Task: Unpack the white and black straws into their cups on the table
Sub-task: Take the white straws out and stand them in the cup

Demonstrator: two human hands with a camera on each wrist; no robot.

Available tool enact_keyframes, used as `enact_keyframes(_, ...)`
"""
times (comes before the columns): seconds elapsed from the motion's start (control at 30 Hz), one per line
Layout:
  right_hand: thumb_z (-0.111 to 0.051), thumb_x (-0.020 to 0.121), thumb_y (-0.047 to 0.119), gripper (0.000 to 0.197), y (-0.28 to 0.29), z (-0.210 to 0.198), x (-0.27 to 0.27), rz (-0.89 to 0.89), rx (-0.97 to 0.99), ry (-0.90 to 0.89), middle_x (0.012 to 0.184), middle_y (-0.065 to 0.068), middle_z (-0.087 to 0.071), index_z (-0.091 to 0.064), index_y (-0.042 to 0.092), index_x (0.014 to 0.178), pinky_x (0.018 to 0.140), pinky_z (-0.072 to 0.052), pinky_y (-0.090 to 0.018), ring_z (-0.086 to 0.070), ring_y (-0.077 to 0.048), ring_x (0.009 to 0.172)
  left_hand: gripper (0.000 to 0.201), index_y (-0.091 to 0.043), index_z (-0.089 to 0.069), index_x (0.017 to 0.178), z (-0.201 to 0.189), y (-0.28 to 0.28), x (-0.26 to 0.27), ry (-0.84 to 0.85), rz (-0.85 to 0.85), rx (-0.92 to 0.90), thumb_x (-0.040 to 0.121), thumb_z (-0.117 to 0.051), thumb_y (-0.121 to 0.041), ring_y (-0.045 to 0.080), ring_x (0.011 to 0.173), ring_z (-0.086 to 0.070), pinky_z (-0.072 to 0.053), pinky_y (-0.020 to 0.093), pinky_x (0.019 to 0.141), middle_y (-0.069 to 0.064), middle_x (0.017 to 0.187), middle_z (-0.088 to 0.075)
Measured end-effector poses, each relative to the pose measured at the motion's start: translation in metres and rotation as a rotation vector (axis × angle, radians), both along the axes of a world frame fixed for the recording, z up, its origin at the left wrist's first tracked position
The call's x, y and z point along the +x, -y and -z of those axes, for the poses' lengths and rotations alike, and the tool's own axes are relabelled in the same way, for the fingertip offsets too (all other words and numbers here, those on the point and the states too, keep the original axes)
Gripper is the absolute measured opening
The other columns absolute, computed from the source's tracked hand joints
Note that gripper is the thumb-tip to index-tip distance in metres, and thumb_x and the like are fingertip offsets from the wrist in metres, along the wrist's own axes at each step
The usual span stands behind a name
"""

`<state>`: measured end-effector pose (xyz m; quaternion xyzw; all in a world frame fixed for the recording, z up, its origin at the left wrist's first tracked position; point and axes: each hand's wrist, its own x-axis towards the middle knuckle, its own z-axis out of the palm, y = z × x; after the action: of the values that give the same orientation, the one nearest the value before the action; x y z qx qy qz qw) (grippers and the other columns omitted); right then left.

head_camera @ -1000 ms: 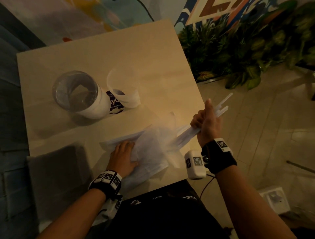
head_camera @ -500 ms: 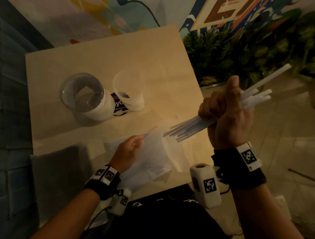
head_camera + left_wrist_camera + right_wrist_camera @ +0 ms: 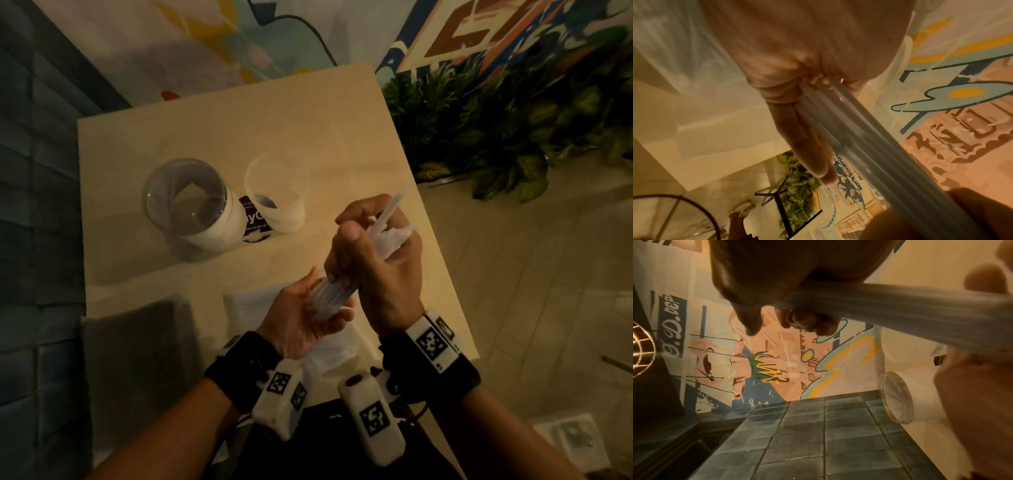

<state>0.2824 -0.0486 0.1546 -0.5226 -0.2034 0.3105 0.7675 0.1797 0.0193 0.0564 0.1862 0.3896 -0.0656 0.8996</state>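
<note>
Far left of the left hand, flat at the near left corner of the pale beige square surface (image 3: 212,137): one dark grey rectangular packet (image 3: 137,346), contents not readable in the dim light.

Beyond and left of the left hand, standing upright: one wide clear cup with a white lower part (image 3: 191,202), mouth open upward; inside, only glints and a pale patch, nothing surely told. Touching its right side, a purple printed card (image 3: 252,219). Just right of that, well ahead of the left hand, one smaller translucent white plastic cup (image 3: 276,195), also upright; a dark patch at its bottom, cannot tell what. Two cups in all.

Under both wrists, spread flat: one white crumpled plastic wrapper (image 3: 246,303).

Left hand (image 3: 301,318) palm up above the wrapper, fingers and thumb loosely curled round the lower ends of the bundle of white plastic straws (image 3: 334,294). One bundle, held steeply tilted, clear of the surface; single straws too blurred to count.

Right hand (image 3: 380,274) just right of and above the left, nearly touching it, closed in a fist round the middle of the same bundle, thumb up; upper straw ends poking out past its knuckles toward the smaller cup's side.

Right of the right hand: the surface's right edge close by, running slantwise; past it pale floor tiles (image 3: 513,291) and green leafy plants (image 3: 513,113). Bare surface ahead of both hands and behind the cups, up to the far edge by the painted wall (image 3: 239,41).
</note>
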Motion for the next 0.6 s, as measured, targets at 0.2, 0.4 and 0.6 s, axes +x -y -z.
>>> enact_keyframes(0.2, -0.072, 0.081, 0.027, 0.029, -0.001, 0.022, -0.003, -0.067, -0.175, 0.022, 0.051, -0.012, -0.052, -0.054, 0.016, 0.062, 0.049, -0.043, -0.030, -0.052, -0.025, 0.045, 0.030, -0.017, -0.076, 0.076, -0.016, 0.001, 0.006, 0.033, 0.047, 0.055, 0.083, -0.053, -0.035, 0.011, 0.049, -0.053, -0.039, 0.021, 0.044, 0.003, 0.059, -0.055)
enact_keyframes(0.4, -0.074, 0.083, 0.045, 0.039, 0.000, 0.029, 0.015, -0.119, -0.008, -0.141, 0.053, 0.005, -0.040, -0.048, 0.024, 0.061, 0.048, -0.033, -0.026, -0.037, -0.012, 0.044, 0.018, -0.007, -0.066, 0.093, -0.037, -0.034, 0.022, 0.029, 0.304, 0.707, 0.098, -0.052, -0.018, 0.021, 0.073, -0.064, -0.051, 0.025, 0.061, 0.009, 0.083, -0.068)
enact_keyframes(0.6, -0.073, 0.081, 0.046, 0.047, 0.001, 0.026, 0.050, 0.016, 0.007, -0.219, 0.052, 0.005, -0.031, -0.039, 0.017, 0.066, 0.044, -0.025, -0.021, -0.028, -0.009, 0.042, 0.023, -0.019, -0.058, 0.112, -0.002, -0.104, 0.045, -0.198, 0.355, 1.836, 0.090, -0.066, -0.019, 0.009, 0.069, -0.060, -0.052, 0.029, 0.072, -0.006, 0.123, -0.050)
